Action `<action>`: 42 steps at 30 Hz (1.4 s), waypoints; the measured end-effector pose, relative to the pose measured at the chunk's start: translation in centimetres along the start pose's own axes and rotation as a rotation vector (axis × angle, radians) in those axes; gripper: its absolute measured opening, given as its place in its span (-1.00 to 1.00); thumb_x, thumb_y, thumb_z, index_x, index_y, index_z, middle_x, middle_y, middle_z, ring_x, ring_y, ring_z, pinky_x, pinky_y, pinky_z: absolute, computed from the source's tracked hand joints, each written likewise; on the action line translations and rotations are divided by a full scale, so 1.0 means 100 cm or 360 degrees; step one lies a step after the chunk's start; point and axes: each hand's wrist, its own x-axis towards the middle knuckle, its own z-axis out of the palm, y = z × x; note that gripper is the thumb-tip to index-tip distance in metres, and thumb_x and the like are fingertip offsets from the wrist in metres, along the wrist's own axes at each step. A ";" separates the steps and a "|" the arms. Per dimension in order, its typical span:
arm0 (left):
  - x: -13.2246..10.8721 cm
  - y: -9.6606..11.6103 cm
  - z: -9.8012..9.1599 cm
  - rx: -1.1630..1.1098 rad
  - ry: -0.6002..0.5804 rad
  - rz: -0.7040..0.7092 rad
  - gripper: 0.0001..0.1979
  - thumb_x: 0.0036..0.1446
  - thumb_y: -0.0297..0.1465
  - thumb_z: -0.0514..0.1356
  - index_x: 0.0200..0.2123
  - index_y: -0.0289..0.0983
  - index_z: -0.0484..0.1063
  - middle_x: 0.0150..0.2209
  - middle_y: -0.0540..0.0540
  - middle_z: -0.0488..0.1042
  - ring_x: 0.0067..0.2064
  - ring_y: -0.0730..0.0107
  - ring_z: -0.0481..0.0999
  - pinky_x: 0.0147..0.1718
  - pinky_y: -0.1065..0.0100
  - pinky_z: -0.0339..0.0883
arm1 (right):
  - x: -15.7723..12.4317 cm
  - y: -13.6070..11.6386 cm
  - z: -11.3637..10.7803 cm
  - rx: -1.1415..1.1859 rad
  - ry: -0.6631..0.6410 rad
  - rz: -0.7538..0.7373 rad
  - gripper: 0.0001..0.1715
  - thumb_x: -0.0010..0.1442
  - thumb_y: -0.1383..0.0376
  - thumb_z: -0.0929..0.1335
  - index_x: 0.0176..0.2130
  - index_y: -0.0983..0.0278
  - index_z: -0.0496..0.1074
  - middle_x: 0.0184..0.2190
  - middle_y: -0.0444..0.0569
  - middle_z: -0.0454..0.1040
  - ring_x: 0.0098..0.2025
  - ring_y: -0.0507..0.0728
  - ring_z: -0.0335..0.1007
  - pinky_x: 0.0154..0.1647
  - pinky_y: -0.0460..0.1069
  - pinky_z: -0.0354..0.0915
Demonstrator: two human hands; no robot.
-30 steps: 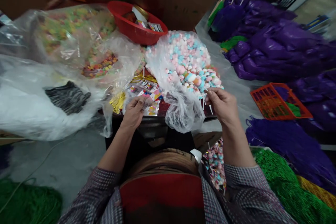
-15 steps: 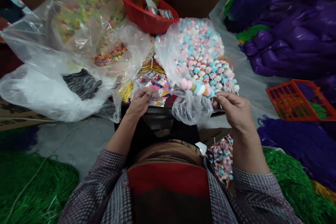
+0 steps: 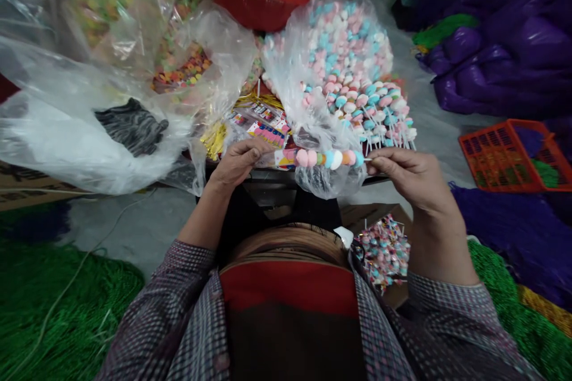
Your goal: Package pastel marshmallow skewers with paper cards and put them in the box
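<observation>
My right hand [image 3: 397, 172] pinches the white stick of a candy skewer [image 3: 335, 159], a row of pink, blue, white and orange pieces held level. Between the thumb and fingers of my left hand [image 3: 243, 161] is a clear printed wrapper [image 3: 281, 158]. The skewer's pink left end lies at the wrapper and seems to be partly inside it. Just behind are flat printed wrappers [image 3: 268, 131] on the table. A plastic bag of candy skewers [image 3: 348, 41] lies beyond my right hand, many sticks pointing towards me.
Clear bags of ring-shaped candies [image 3: 183, 68] fill the left, with a dark bundle of ties [image 3: 131, 128] in front. Gold ties [image 3: 214, 141] lie by the wrappers. A red basin [image 3: 254, 3] stands behind. Below right, a cardboard box holds wrapped skewers [image 3: 385, 250]. An orange crate [image 3: 496, 158] sits right.
My right hand has brought the skewer from a slant to level, its left end now reaching the wrapper in my left hand. The surroundings have shifted upward in view.
</observation>
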 end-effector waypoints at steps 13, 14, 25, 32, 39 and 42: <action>0.001 0.021 0.012 0.0609 -0.0080 -0.0128 -0.66 0.06 -0.12 0.44 -0.47 -0.30 0.60 -0.47 -0.05 0.51 -0.38 0.42 0.43 -0.30 0.35 0.28 | -0.011 -0.003 0.018 -0.0310 0.0088 -0.0079 -0.69 0.25 0.00 0.46 -0.27 0.18 0.63 -0.44 -0.08 0.61 -0.44 0.05 0.50 -0.40 -0.05 0.40; 0.001 0.025 0.017 0.0570 -0.0059 -0.0154 -0.67 0.05 -0.15 0.46 -0.49 -0.30 0.59 -0.49 -0.04 0.50 -0.39 0.44 0.42 -0.32 0.37 0.27 | -0.012 -0.001 0.023 -0.0243 0.0102 -0.0042 -0.66 0.24 -0.02 0.45 -0.27 0.19 0.63 -0.46 -0.08 0.59 -0.47 0.04 0.46 -0.43 -0.05 0.37; 0.004 0.048 0.045 -0.0532 -0.0081 -0.0463 -0.07 -0.13 0.40 0.21 0.01 -0.24 0.53 -0.09 -0.25 0.57 -0.30 0.18 0.58 -0.42 0.24 0.41 | -0.023 0.008 0.062 0.0355 0.0250 0.0286 -0.56 0.12 -0.11 0.50 -0.30 0.20 0.59 -0.69 -0.26 0.30 -0.67 -0.06 0.14 -0.65 -0.11 0.08; 0.003 0.032 0.059 -0.0388 0.0117 -0.0208 -0.19 -0.51 0.16 0.55 -0.19 -0.16 0.55 -0.08 -0.16 0.57 -0.17 0.21 0.56 -0.39 0.34 0.34 | -0.029 0.017 0.086 0.0633 0.0312 0.0292 -0.56 0.13 -0.10 0.50 -0.22 0.19 0.57 -0.62 -0.26 0.34 -0.62 -0.05 0.20 -0.62 -0.11 0.14; 0.005 0.031 0.065 -0.0305 0.0170 -0.0152 -0.29 -0.43 0.01 0.60 -0.16 -0.13 0.56 -0.02 -0.12 0.58 -0.17 0.26 0.55 -0.38 0.34 0.36 | -0.030 0.013 0.100 0.0645 0.0383 0.0309 -0.61 0.11 -0.05 0.51 -0.25 0.18 0.58 -0.63 -0.25 0.32 -0.61 -0.04 0.15 -0.60 -0.10 0.11; 0.010 0.027 0.071 -0.0289 0.0268 -0.0085 -0.42 -0.19 0.11 0.49 -0.23 -0.18 0.57 -0.18 -0.10 0.60 -0.27 0.34 0.53 -0.33 0.32 0.40 | -0.031 0.012 0.105 0.0526 0.0430 0.0280 -0.67 0.14 -0.02 0.49 -0.24 0.16 0.60 -0.62 -0.25 0.30 -0.60 -0.04 0.11 -0.58 -0.09 0.09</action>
